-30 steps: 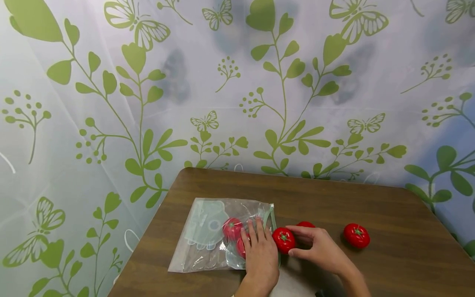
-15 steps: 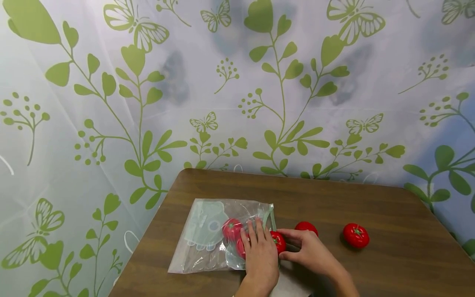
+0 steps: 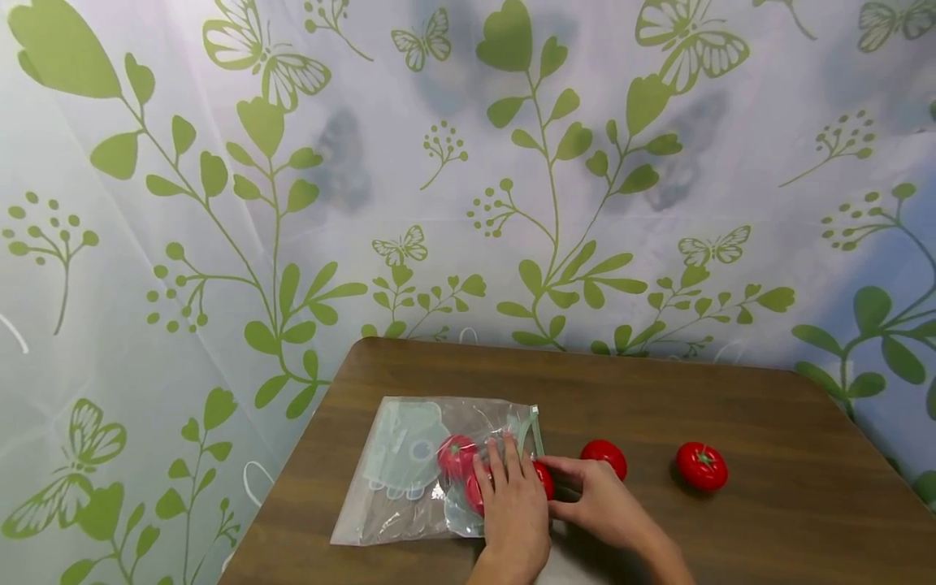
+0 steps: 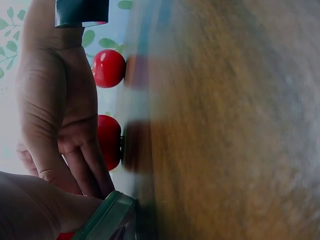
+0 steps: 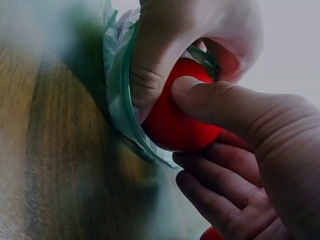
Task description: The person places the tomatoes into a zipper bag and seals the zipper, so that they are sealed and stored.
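Now the tomato [image 5: 175, 127] has slid into the mouth of the clear bag [image 3: 395, 516], so I judge it nearly bagged. My feed shows the right hand [image 3: 603, 504] pinching it; the left hand [image 3: 512, 508] rests fingers-outstretched over the bag. A near spare tomato [image 3: 605, 457] and far spare tomato [image 3: 702, 469] sit on the surface [image 3: 468, 370]. I can read no writing.

The bag [image 3: 380, 516] lies on the table [image 3: 629, 390], left of two tomatoes [image 3: 701, 466].
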`<state>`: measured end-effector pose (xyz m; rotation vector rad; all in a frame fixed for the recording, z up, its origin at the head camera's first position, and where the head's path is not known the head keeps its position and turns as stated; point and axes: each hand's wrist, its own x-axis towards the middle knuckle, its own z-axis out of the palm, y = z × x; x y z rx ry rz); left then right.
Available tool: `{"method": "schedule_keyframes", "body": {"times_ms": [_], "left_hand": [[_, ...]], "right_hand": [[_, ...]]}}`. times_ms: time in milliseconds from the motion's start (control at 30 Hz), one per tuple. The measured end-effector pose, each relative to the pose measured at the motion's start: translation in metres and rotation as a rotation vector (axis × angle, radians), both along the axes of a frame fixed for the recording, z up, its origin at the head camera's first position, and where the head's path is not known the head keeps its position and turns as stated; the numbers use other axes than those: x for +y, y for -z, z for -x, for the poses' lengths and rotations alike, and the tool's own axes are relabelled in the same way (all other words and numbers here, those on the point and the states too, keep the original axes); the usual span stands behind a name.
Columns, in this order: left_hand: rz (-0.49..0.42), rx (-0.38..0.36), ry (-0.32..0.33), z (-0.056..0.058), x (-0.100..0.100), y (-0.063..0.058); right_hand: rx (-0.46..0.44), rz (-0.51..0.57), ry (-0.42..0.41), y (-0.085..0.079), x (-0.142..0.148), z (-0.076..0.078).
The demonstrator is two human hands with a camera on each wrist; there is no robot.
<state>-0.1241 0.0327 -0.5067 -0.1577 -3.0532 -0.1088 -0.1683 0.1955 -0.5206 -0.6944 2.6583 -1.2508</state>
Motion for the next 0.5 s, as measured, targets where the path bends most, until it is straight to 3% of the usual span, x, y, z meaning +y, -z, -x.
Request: {"method": "schedule_keyframes", "body": {"times_ms": [267, 500], "left_hand": [[-0.014, -0.015, -0.018, 0.004, 0.001, 0.0], [-0.026, 0.004, -0.017, 0.001, 0.003, 0.003]], "right_hand": [[0.074, -0.046, 0.026, -0.001, -0.007, 0.001], [0.011, -0.039, 0.082, 0.003, -0.013, -0.003]]}}
